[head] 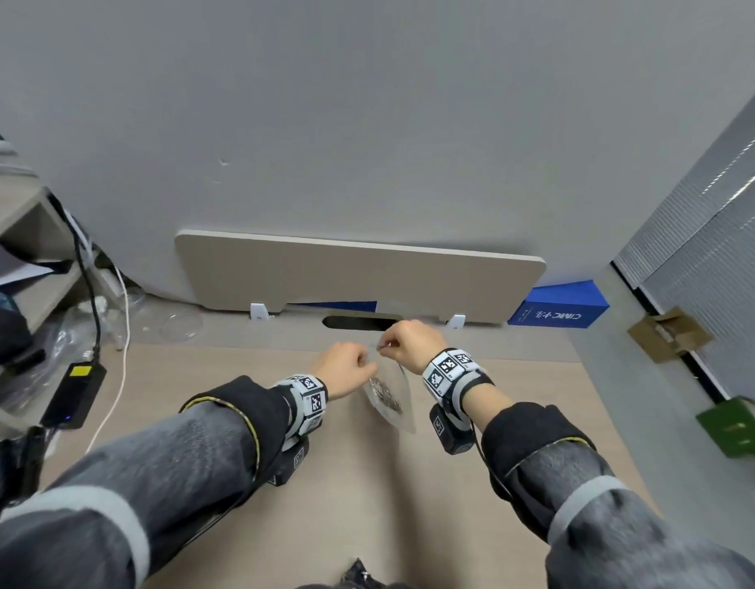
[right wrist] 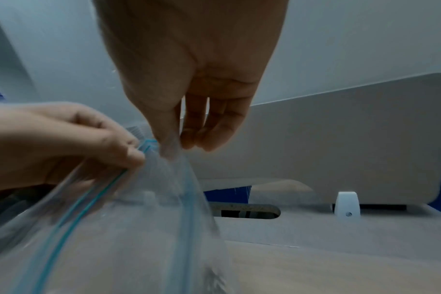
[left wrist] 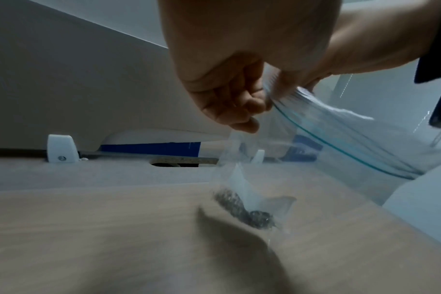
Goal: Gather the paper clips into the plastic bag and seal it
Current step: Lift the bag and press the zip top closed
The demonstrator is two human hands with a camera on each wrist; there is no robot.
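A clear plastic bag (head: 392,397) with a teal zip strip (left wrist: 340,147) hangs above the desk, held up by both hands. A dark clump of paper clips (head: 384,395) lies in its bottom, seen also as the paper clips (left wrist: 247,208) in the left wrist view. My left hand (head: 346,367) pinches the bag's top edge on the left. My right hand (head: 403,344) pinches the top edge on the right, thumb against fingers (right wrist: 202,137). The bag's mouth (right wrist: 149,151) between the hands looks partly apart; the strip (right wrist: 71,210) is blurred.
The beige desk (head: 333,461) runs under the bag. A low divider panel (head: 359,276) and a cable slot (head: 361,323) stand behind it. A blue box (head: 558,310) is at back right, a black power brick (head: 72,395) and cables at left.
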